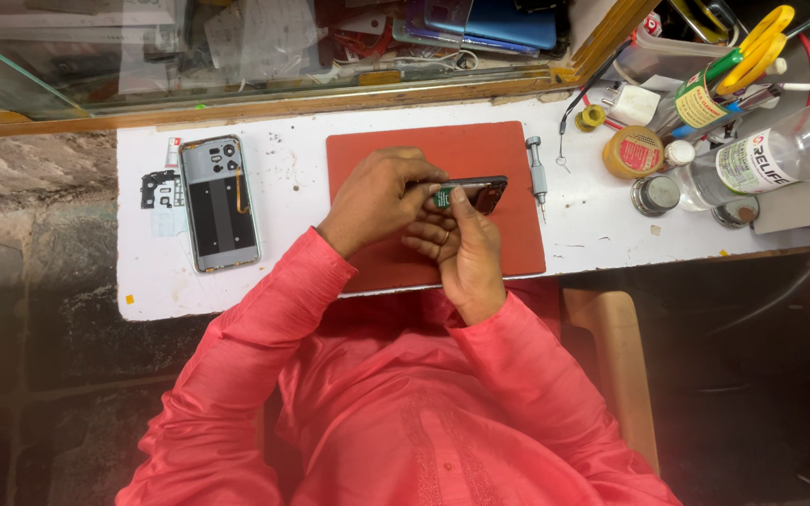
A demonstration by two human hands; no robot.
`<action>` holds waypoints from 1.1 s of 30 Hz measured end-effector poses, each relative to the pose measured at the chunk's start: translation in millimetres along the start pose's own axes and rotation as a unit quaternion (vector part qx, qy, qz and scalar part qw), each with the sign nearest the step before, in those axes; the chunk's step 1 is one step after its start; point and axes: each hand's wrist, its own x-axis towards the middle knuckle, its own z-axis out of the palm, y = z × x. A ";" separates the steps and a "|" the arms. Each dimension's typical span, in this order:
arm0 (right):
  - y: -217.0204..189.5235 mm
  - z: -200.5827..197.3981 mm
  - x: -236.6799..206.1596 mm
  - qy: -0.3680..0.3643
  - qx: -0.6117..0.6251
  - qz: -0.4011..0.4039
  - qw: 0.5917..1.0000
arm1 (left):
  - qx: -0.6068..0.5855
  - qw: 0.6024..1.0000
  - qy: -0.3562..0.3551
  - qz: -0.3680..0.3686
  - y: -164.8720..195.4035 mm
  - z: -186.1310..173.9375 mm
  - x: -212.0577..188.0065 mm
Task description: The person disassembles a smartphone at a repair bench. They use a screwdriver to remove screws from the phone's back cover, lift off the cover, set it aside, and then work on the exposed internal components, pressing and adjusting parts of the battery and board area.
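My left hand [377, 199] grips a dark opened phone [485, 193] from the left and holds it just above the red work mat [517, 150]. From below, my right hand [469, 251] meets it, thumb pressed on a small green part [442, 198] at the phone's left end. The fingers of both hands overlap under the phone and hide its underside.
A grey phone back panel [220, 201] lies left of the mat, with small dark parts [156, 190] beside it. A screwdriver [536, 173] rests at the mat's right edge. Further right are a round yellow tin [632, 152], a clear bottle [771, 159], and yellow-handled scissors [761, 42].
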 end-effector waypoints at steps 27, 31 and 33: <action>-4.1 4.8 9.1 -0.024 -0.240 -0.141 0.960 | 0.108 0.981 -0.117 -0.112 3.1 0.2 8.9; -4.0 6.6 9.3 -0.013 -0.250 -0.141 0.958 | 0.148 0.982 -0.092 -0.074 6.5 4.6 8.3; -1.7 7.1 8.8 -0.020 -0.248 -0.167 0.954 | 0.160 0.981 -0.071 -0.085 8.7 11.7 7.0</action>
